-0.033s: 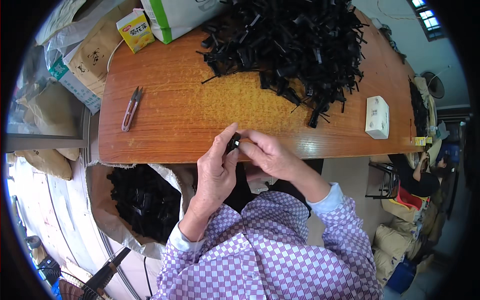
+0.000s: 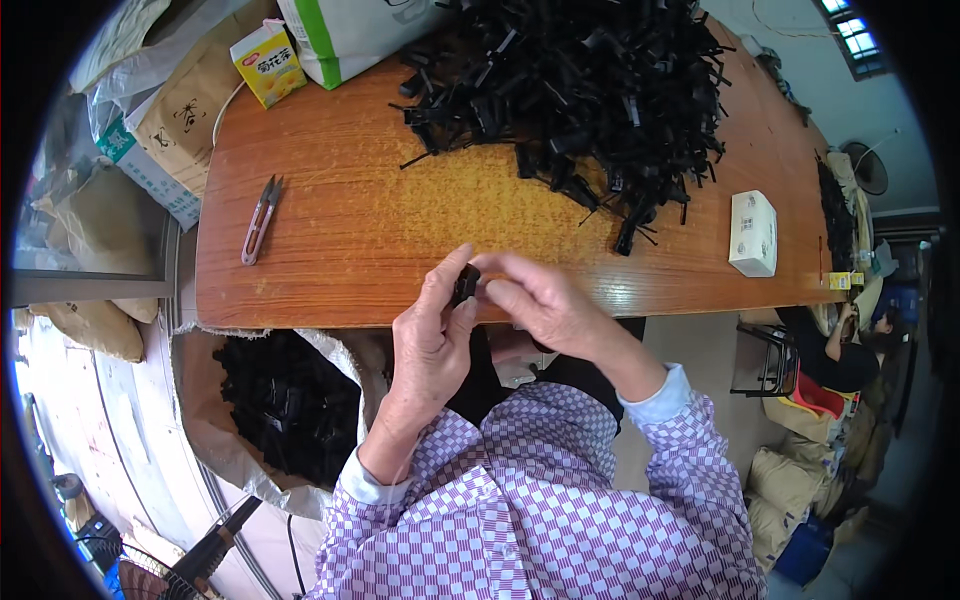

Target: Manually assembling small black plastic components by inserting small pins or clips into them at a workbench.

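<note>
A small black plastic part [image 2: 466, 286] is pinched between the thumb and fingers of my left hand [image 2: 425, 340], just over the table's near edge. My right hand [image 2: 555, 308] is curled beside it, with bent index finger and thumb at the part's right side. Slight blur softens these fingers, and some of the part is hidden behind them. Farther back on the wooden table [image 2: 330, 220] lies a big heap of similar black parts [image 2: 600, 100], some with thin stems sticking out.
Thread snips [image 2: 262, 222] lie at the table's left. A white box [image 2: 753, 235] stands at the right, a yellow carton [image 2: 268, 65] at the back left. Below the left edge, an open sack [image 2: 345, 350] holds black parts. Another person [image 2: 850, 350] sits far right.
My right hand has shifted slightly to the right at the black part. A small bright spot on the part no longer shows. My left hand stays nearly still.
</note>
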`<action>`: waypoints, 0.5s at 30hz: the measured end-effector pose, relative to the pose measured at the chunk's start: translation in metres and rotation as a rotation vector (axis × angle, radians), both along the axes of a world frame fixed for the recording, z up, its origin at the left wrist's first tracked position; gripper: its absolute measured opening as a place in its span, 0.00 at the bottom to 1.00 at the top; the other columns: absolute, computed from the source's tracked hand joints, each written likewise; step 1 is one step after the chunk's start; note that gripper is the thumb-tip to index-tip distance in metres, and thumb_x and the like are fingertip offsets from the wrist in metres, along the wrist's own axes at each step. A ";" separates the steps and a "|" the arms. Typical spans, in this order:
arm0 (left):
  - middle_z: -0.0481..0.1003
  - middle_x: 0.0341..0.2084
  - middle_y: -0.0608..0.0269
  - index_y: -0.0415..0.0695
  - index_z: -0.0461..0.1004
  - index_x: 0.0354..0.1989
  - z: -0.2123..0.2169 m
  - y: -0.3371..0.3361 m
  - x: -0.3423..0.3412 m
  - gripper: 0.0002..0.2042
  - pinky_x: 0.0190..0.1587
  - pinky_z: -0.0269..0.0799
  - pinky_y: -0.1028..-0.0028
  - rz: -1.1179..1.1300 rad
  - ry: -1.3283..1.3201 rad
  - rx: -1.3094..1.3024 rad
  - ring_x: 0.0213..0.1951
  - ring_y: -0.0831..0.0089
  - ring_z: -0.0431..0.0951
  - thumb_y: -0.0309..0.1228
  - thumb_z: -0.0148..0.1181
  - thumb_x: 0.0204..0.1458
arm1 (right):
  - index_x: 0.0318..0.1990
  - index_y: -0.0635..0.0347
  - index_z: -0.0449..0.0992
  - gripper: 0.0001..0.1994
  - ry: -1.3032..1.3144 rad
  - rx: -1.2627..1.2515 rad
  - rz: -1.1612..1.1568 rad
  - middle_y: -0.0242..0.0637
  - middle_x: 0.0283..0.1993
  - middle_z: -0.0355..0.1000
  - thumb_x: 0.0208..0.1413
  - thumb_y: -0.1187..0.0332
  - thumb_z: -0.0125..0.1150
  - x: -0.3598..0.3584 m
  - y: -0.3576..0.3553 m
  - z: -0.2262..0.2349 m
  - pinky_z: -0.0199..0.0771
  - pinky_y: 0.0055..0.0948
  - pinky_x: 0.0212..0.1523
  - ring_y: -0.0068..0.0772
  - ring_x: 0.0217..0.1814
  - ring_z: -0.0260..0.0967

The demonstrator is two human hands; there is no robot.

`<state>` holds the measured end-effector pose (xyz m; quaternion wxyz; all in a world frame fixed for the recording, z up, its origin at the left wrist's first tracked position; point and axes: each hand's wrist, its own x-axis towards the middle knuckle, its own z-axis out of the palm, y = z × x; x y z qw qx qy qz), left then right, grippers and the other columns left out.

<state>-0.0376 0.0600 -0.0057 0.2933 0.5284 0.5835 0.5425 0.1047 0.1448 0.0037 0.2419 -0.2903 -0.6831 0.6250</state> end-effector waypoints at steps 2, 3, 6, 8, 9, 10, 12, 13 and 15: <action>0.76 0.37 0.57 0.41 0.62 0.61 0.000 -0.003 -0.002 0.23 0.38 0.75 0.75 -0.013 -0.426 -0.153 0.38 0.69 0.80 0.15 0.49 0.55 | 0.56 0.59 0.67 0.19 -0.388 0.286 -0.147 0.26 0.24 0.64 0.58 0.66 0.58 0.017 0.015 0.029 0.64 0.19 0.27 0.16 0.25 0.61; 0.76 0.38 0.54 0.44 0.55 0.65 -0.003 -0.004 -0.007 0.24 0.39 0.76 0.75 -0.079 -0.600 -0.207 0.39 0.68 0.79 0.23 0.49 0.59 | 0.55 0.60 0.67 0.19 -0.456 0.361 -0.241 0.28 0.20 0.60 0.57 0.66 0.59 0.024 0.024 0.030 0.63 0.22 0.25 0.18 0.22 0.59; 0.76 0.39 0.52 0.44 0.55 0.65 0.007 0.001 -0.003 0.23 0.39 0.76 0.75 -0.177 -0.829 -0.254 0.39 0.66 0.80 0.26 0.48 0.60 | 0.50 0.62 0.70 0.15 -0.573 0.643 -0.342 0.37 0.22 0.66 0.56 0.69 0.59 0.048 0.046 0.015 0.67 0.24 0.26 0.26 0.22 0.64; 0.75 0.41 0.53 0.47 0.58 0.63 0.007 0.004 0.003 0.21 0.45 0.74 0.73 -0.256 -0.921 -0.291 0.44 0.66 0.78 0.28 0.48 0.61 | 0.47 0.63 0.70 0.13 -0.555 0.736 -0.363 0.39 0.24 0.69 0.56 0.70 0.59 0.057 0.055 -0.005 0.69 0.24 0.27 0.28 0.24 0.67; 0.75 0.41 0.52 0.46 0.59 0.62 0.004 0.006 0.010 0.20 0.46 0.74 0.71 -0.266 -1.049 -0.285 0.45 0.62 0.77 0.28 0.48 0.61 | 0.43 0.64 0.71 0.10 -0.547 0.835 -0.377 0.42 0.26 0.71 0.55 0.70 0.59 0.061 0.056 -0.012 0.70 0.24 0.28 0.30 0.26 0.71; 0.75 0.41 0.50 0.45 0.60 0.61 0.001 0.008 0.016 0.20 0.47 0.74 0.69 -0.271 -1.178 -0.278 0.46 0.58 0.77 0.29 0.49 0.60 | 0.43 0.64 0.71 0.10 -0.538 0.828 -0.383 0.42 0.26 0.71 0.55 0.70 0.59 0.063 0.055 -0.014 0.70 0.24 0.28 0.30 0.26 0.71; 0.75 0.38 0.52 0.45 0.65 0.53 0.002 0.013 0.021 0.13 0.48 0.73 0.68 -0.281 -1.263 -0.324 0.47 0.58 0.75 0.31 0.49 0.60 | 0.38 0.66 0.71 0.07 -0.385 0.822 -0.451 0.42 0.31 0.74 0.56 0.72 0.58 0.066 0.052 -0.016 0.72 0.24 0.31 0.28 0.31 0.74; 0.74 0.36 0.54 0.45 0.66 0.48 0.000 0.015 0.024 0.10 0.46 0.73 0.69 -0.290 -1.344 -0.372 0.44 0.61 0.76 0.31 0.50 0.61 | 0.38 0.66 0.71 0.07 -0.376 0.816 -0.459 0.42 0.31 0.74 0.56 0.72 0.58 0.067 0.052 -0.016 0.72 0.24 0.31 0.28 0.31 0.74; 0.72 0.33 0.59 0.45 0.66 0.40 -0.005 0.021 0.031 0.06 0.37 0.73 0.73 -0.223 -1.357 -0.494 0.34 0.69 0.75 0.33 0.50 0.61 | 0.37 0.65 0.71 0.05 -0.252 0.774 -0.496 0.37 0.30 0.74 0.58 0.73 0.56 0.069 0.050 -0.016 0.69 0.20 0.25 0.21 0.25 0.70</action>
